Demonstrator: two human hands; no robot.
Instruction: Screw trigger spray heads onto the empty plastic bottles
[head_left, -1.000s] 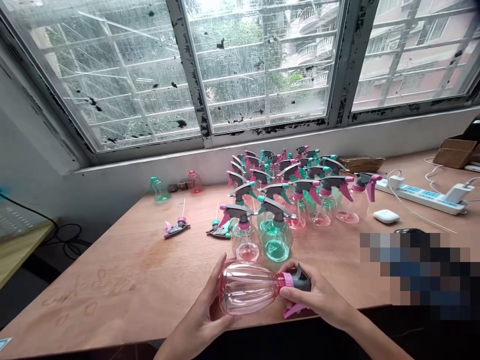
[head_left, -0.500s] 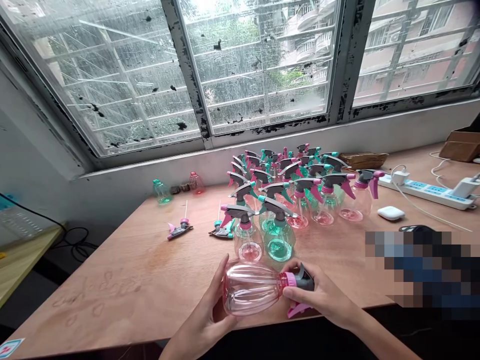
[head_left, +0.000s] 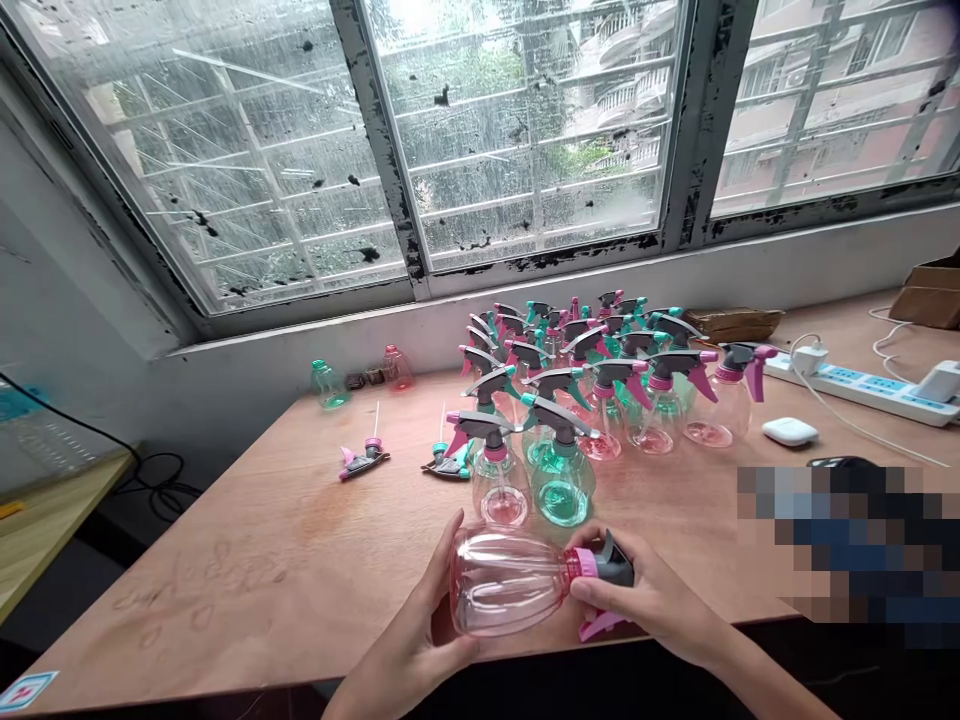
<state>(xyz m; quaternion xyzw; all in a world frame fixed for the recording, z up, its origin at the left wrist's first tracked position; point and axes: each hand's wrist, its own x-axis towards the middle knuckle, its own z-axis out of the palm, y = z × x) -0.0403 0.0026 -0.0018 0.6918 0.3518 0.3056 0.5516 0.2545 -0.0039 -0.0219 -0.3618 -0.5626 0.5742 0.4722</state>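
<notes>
A clear pink spray bottle [head_left: 514,582] lies sideways between my hands, just above the table's front edge. My left hand [head_left: 424,610] is wrapped round its base. At its neck, my right hand [head_left: 637,590] grips the pink collar and grey spray head, with the pink trigger hanging below. Right behind stand a pink spray bottle [head_left: 501,490] and a green spray bottle [head_left: 562,485], both with heads on. Two loose spray heads lie to the left: a pink-and-grey one [head_left: 365,458] and a teal-and-grey one [head_left: 448,463], their thin tubes pointing away.
Many assembled spray bottles [head_left: 600,390] crowd the back middle. By the wall stand a headless green bottle [head_left: 328,387] and a headless pink bottle [head_left: 397,370]. At right are a power strip [head_left: 870,385], a white case [head_left: 790,432] and cables. A blurred patch [head_left: 840,540] covers the right edge.
The view has shifted slightly, so everything sits a little further right and lower. Both hands keep their hold on the pink spray bottle, with little visible movement.
</notes>
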